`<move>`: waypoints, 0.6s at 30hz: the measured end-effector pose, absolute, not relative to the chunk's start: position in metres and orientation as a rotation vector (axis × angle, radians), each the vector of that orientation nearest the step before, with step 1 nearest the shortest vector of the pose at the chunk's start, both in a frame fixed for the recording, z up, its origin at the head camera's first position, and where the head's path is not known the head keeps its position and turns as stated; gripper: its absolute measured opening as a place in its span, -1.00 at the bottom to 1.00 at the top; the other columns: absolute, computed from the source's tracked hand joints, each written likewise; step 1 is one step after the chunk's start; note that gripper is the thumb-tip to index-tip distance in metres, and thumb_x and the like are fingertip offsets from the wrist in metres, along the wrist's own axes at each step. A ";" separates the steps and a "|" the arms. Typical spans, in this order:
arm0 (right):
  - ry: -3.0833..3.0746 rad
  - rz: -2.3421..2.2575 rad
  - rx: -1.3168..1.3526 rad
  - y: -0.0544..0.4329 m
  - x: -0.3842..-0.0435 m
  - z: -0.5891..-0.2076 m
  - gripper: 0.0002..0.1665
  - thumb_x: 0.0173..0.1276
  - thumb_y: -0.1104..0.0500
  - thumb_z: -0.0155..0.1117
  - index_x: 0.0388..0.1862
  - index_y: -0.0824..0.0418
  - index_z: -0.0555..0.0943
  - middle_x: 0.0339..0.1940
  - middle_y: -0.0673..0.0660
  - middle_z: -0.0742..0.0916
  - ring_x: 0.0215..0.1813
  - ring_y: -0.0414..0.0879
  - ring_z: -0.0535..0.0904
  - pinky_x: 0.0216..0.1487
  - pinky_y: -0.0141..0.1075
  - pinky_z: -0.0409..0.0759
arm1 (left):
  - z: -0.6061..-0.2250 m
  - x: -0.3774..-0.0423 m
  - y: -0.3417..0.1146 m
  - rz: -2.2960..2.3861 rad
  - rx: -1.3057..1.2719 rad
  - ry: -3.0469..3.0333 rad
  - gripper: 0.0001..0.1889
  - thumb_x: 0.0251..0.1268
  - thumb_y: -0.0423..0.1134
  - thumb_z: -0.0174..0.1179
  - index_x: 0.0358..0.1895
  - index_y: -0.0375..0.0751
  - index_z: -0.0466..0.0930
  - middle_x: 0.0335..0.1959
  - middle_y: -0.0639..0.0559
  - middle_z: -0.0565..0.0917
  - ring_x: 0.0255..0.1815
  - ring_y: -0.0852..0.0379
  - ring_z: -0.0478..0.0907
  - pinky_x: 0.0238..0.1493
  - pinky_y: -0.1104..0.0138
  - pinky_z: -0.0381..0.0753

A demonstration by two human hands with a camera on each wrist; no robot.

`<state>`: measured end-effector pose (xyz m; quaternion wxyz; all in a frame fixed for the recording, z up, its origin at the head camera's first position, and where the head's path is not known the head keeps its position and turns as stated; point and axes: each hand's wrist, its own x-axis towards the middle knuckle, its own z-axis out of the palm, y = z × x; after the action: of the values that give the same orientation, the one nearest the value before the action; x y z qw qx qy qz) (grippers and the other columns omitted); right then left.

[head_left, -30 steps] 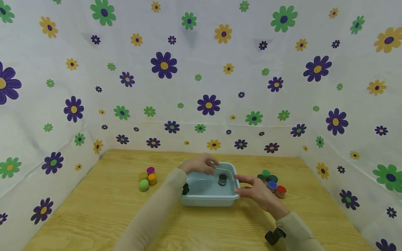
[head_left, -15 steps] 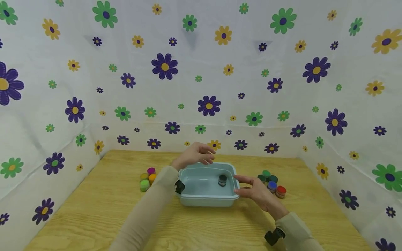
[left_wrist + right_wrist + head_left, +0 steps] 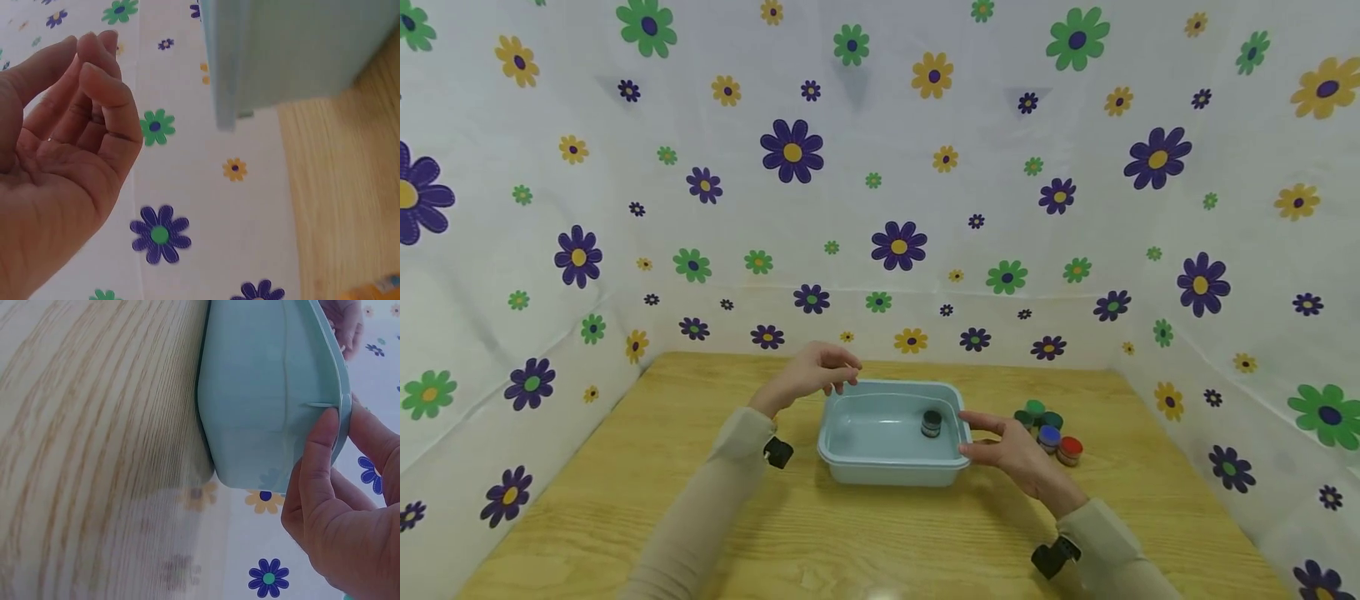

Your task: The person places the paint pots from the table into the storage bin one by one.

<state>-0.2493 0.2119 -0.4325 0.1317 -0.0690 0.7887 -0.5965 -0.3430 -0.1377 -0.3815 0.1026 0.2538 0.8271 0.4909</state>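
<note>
A light blue plastic tub (image 3: 895, 474) stands on the table, with one small dark-lidded paint jar (image 3: 932, 423) in its right part. My right hand (image 3: 1024, 460) pinches the tub's right rim; in the right wrist view the thumb (image 3: 320, 447) lies on the outside wall just under the lip. Over the tub's back left corner, my left hand (image 3: 811, 374) hovers with loosely curled fingers. Nothing is between those fingers in the left wrist view, where the hand (image 3: 75, 131) appears beside the tub wall (image 3: 300, 56).
Several paint jars, among them a red one (image 3: 1070, 451) and a blue one (image 3: 1048, 438), stand right of the tub behind my right hand. An orange jar (image 3: 375, 292) shows at the left wrist view's corner. A flowered cloth (image 3: 895, 167) walls the wooden table (image 3: 865, 542).
My left hand has risen out of the tub and swung left. Its sleeve now hides the jars on the left. My right hand has stayed at the rim, and the jar inside has not moved.
</note>
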 end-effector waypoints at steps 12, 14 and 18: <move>2.282 -1.744 -0.188 0.211 -0.248 -0.433 -0.20 0.28 0.17 0.41 0.46 0.26 0.33 0.49 0.37 0.32 0.24 0.11 0.55 0.16 -0.06 0.64 | -0.403 -0.342 -0.187 1.434 0.616 2.490 -0.72 0.37 -0.18 0.24 0.04 -0.24 0.63 -0.14 -0.16 0.73 -0.28 0.01 0.63 -0.26 0.28 0.67; 2.276 -1.750 -0.194 0.211 -0.248 -0.433 -0.20 0.29 0.18 0.40 0.47 0.26 0.32 0.49 0.38 0.32 0.25 0.12 0.55 0.16 -0.05 0.64 | -0.406 -0.341 -0.195 1.420 0.588 2.493 -0.70 0.35 -0.17 0.25 0.06 -0.24 0.62 -0.11 -0.15 0.72 -0.20 -0.04 0.63 -0.22 0.26 0.67; 2.263 -1.762 -0.199 0.211 -0.248 -0.432 -0.20 0.30 0.18 0.39 0.47 0.27 0.32 0.49 0.38 0.32 0.26 0.13 0.54 0.16 -0.05 0.64 | -0.411 -0.337 -0.213 1.383 0.525 2.514 -0.65 0.34 -0.11 0.27 0.08 -0.21 0.61 -0.02 -0.12 0.71 -0.06 -0.08 0.61 -0.14 0.24 0.66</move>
<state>-0.2477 0.2107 -0.4324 0.1329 -0.0685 0.7802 -0.6074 -0.3371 -0.2126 -0.4110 0.1120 0.1790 0.8564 0.4711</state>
